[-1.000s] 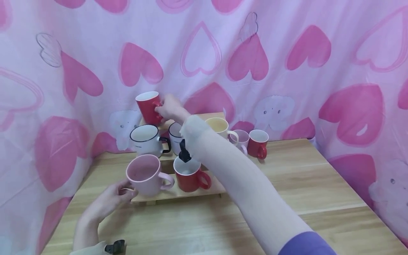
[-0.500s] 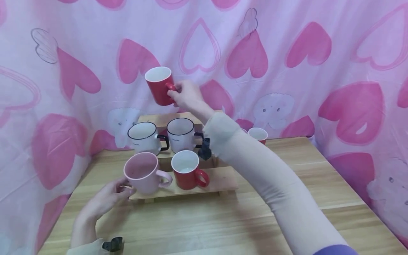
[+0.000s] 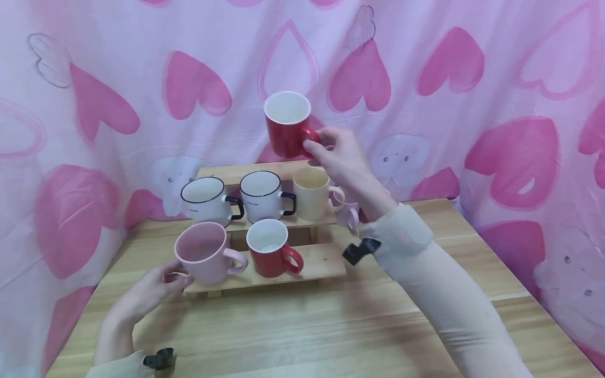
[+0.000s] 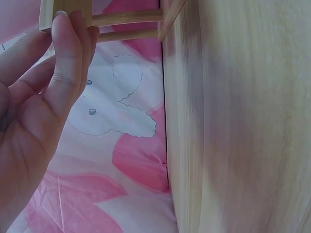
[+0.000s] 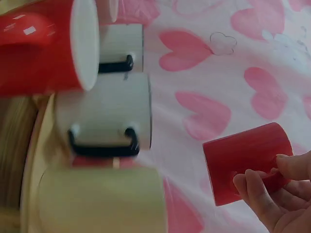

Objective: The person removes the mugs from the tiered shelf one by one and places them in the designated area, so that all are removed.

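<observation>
The table (image 3: 264, 336) bears a stepped wooden rack (image 3: 326, 260), which looks like the biggest worry: the left hand (image 3: 147, 290) grips the left end of its front board, so a tug or lift there could slide or tip the stand and knock its mugs together. The big pink mug (image 3: 203, 260) on that board sits just beside those fingers and could be nudged off the end; whether they touch it, I cannot tell. One step up, the cream mug (image 3: 309, 198) stands beside two white mugs (image 3: 260, 200), and a dropping right wrist could catch it. Well apart from the left, the right hand (image 3: 344, 157) pinches the raised red mug (image 3: 283, 135), which hangs in the air above the rack. Only its handle (image 3: 311, 137) is held, so a loosened pinch would probably let it swing or fall onto the rims below.
</observation>
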`<act>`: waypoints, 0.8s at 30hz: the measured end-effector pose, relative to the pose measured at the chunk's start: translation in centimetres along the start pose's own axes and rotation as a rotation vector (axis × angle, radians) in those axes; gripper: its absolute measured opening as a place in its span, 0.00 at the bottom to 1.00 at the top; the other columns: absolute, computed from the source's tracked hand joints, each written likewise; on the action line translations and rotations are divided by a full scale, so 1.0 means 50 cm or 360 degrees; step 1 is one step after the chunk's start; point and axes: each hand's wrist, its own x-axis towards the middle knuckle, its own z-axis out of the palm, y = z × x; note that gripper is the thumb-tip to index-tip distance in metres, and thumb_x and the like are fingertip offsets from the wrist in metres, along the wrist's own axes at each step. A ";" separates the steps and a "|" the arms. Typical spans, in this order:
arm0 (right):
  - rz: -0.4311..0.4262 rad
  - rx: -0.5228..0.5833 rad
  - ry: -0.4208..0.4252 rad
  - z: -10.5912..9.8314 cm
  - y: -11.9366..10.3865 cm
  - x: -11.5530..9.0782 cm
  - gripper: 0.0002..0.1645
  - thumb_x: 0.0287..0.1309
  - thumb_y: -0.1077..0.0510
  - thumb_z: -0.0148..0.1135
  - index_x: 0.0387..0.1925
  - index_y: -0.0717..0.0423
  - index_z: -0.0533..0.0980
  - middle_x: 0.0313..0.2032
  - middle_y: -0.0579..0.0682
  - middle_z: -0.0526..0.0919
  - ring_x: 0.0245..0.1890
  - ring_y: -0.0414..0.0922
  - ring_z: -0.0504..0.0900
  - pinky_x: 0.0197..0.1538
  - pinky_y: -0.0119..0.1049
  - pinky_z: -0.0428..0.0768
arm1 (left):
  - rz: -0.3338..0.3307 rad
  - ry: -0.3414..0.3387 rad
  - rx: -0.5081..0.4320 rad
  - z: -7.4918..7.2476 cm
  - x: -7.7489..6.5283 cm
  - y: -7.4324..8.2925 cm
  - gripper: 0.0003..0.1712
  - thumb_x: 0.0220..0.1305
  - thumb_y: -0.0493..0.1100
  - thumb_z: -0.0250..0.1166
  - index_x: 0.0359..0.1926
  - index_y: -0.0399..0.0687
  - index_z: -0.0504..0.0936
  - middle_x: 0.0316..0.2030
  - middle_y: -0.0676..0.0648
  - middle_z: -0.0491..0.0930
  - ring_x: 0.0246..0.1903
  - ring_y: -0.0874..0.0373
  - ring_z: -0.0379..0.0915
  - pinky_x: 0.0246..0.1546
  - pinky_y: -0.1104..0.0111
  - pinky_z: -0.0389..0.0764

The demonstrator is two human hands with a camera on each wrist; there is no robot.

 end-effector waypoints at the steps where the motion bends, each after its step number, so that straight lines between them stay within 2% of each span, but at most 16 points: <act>1: 0.0006 -0.0031 0.0021 -0.012 0.006 -0.012 0.15 0.64 0.57 0.64 0.50 0.60 0.80 0.42 0.55 0.85 0.34 0.48 0.86 0.38 0.38 0.85 | 0.0001 0.0002 -0.0003 -0.001 0.001 0.000 0.23 0.68 0.42 0.63 0.55 0.28 0.73 0.47 0.35 0.77 0.42 0.57 0.78 0.41 0.63 0.84; 5: 0.0071 -0.0011 0.0094 -0.052 0.034 -0.056 0.18 0.62 0.52 0.67 0.50 0.57 0.80 0.42 0.53 0.85 0.36 0.49 0.86 0.41 0.39 0.85 | -0.0002 0.0010 0.0011 -0.001 0.004 -0.001 0.24 0.67 0.42 0.64 0.55 0.27 0.73 0.48 0.35 0.77 0.42 0.57 0.78 0.40 0.63 0.84; 8: 0.0143 0.0031 0.0155 -0.081 0.054 -0.086 0.21 0.60 0.48 0.68 0.50 0.55 0.81 0.44 0.52 0.84 0.41 0.48 0.85 0.50 0.39 0.82 | -0.0004 -0.0002 0.0010 0.000 0.005 -0.002 0.24 0.67 0.43 0.64 0.56 0.28 0.73 0.48 0.35 0.77 0.42 0.55 0.79 0.40 0.63 0.84; 11: 0.0200 0.0036 0.0216 -0.107 0.074 -0.117 0.23 0.59 0.46 0.69 0.51 0.55 0.81 0.46 0.52 0.84 0.44 0.47 0.85 0.56 0.42 0.78 | -0.0011 -0.0016 -0.0010 0.002 0.003 -0.002 0.25 0.68 0.43 0.64 0.57 0.27 0.72 0.49 0.35 0.77 0.44 0.54 0.78 0.41 0.63 0.84; 14: 0.0250 0.0070 0.0280 -0.131 0.095 -0.147 0.24 0.59 0.47 0.69 0.52 0.57 0.80 0.48 0.54 0.83 0.42 0.45 0.86 0.59 0.40 0.75 | -0.0008 -0.0020 -0.0005 0.002 0.001 -0.001 0.25 0.68 0.43 0.64 0.57 0.28 0.72 0.49 0.35 0.77 0.44 0.54 0.78 0.41 0.63 0.84; 16: 0.0272 0.0093 0.0318 -0.148 0.110 -0.163 0.26 0.60 0.47 0.68 0.54 0.59 0.79 0.48 0.56 0.83 0.40 0.46 0.86 0.58 0.37 0.76 | -0.0008 -0.0011 0.0004 0.002 0.002 0.001 0.25 0.67 0.43 0.64 0.57 0.28 0.72 0.49 0.35 0.77 0.43 0.54 0.78 0.40 0.63 0.84; 18: 0.0288 0.0079 0.0365 -0.163 0.126 -0.176 0.27 0.60 0.47 0.67 0.55 0.60 0.78 0.48 0.57 0.83 0.38 0.44 0.87 0.55 0.33 0.78 | -0.0007 -0.0008 0.0028 0.002 0.004 0.002 0.25 0.67 0.43 0.64 0.57 0.29 0.72 0.49 0.36 0.78 0.43 0.54 0.78 0.40 0.63 0.83; 21: 0.0291 0.0111 0.0426 -0.182 0.153 -0.187 0.27 0.60 0.50 0.67 0.55 0.63 0.78 0.46 0.58 0.83 0.36 0.45 0.87 0.48 0.31 0.81 | -0.0009 -0.0008 0.0033 0.001 0.005 0.003 0.26 0.68 0.44 0.64 0.58 0.29 0.72 0.50 0.35 0.77 0.44 0.54 0.78 0.41 0.64 0.83; 24: 0.0251 0.0270 0.0494 -0.197 0.187 -0.191 0.25 0.60 0.58 0.68 0.53 0.71 0.76 0.40 0.58 0.83 0.34 0.45 0.87 0.42 0.33 0.83 | 0.0009 -0.0006 0.0047 -0.002 0.004 0.002 0.25 0.68 0.44 0.63 0.58 0.29 0.72 0.50 0.35 0.78 0.44 0.55 0.78 0.41 0.64 0.83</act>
